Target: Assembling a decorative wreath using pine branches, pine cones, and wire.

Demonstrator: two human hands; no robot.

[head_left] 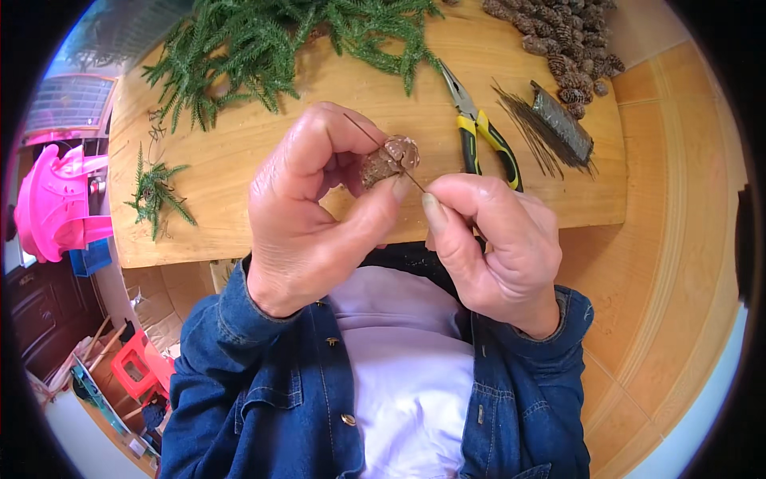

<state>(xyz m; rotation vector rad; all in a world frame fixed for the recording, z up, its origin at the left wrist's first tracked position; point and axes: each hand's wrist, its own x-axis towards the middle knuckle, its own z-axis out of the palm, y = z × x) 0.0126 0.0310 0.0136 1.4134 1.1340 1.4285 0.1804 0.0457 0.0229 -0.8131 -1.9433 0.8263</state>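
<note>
**Pine cone and wire held above the wooden table**

Nearest the camera, denim sleeves and a pale shirt front fill the lower frame. Above them the left hand (311, 215) curls closed around a small brown pine cone (388, 160), thumb and fingertips pinching it just over the table's near edge. The right hand (495, 239) is closed too — thumb and forefinger nip a thin wire (383, 148) that runs slantwise across the cone.

Behind the hands lies the wooden table (239, 168). Yellow-and-black pliers (483, 132) rest just beyond the right hand, a bundle of dark wires (550, 128) beside them. A small green sprig (155, 191) sits near the left edge. Farthest off — a heap of evergreen branches (279, 40) and a pile of pine cones (562, 40).
</note>
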